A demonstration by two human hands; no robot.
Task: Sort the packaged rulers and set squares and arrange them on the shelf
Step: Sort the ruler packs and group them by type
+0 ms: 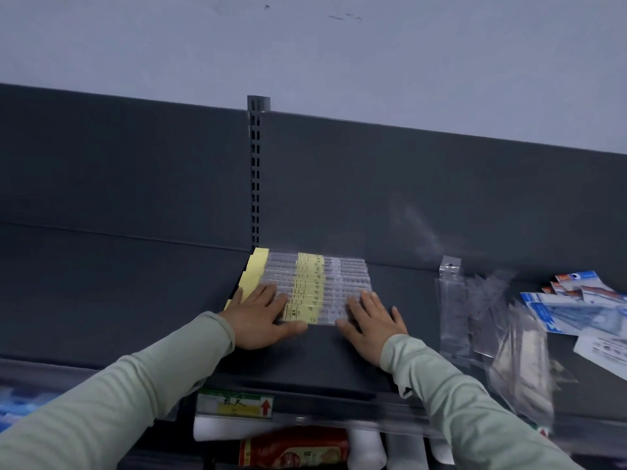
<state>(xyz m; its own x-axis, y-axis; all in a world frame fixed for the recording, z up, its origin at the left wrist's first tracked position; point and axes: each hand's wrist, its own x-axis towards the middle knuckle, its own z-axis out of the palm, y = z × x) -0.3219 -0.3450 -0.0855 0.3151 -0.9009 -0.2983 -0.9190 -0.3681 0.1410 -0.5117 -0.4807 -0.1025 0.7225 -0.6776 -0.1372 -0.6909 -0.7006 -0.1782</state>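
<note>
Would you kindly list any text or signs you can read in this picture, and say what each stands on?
Red upward arrow: on the shelf-edge price label; the label's characters are too blurred to read.
Yellow labels on the packaged rulers: print too small to read.
Blue packets and red package: print blurred, unreadable.

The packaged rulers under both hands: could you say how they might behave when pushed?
The packaged rulers overlap in glossy clear wrappers, so they would probably slip over one another. Thin and seemingly light, the row may skew unless left hand and right hand push evenly.
</note>
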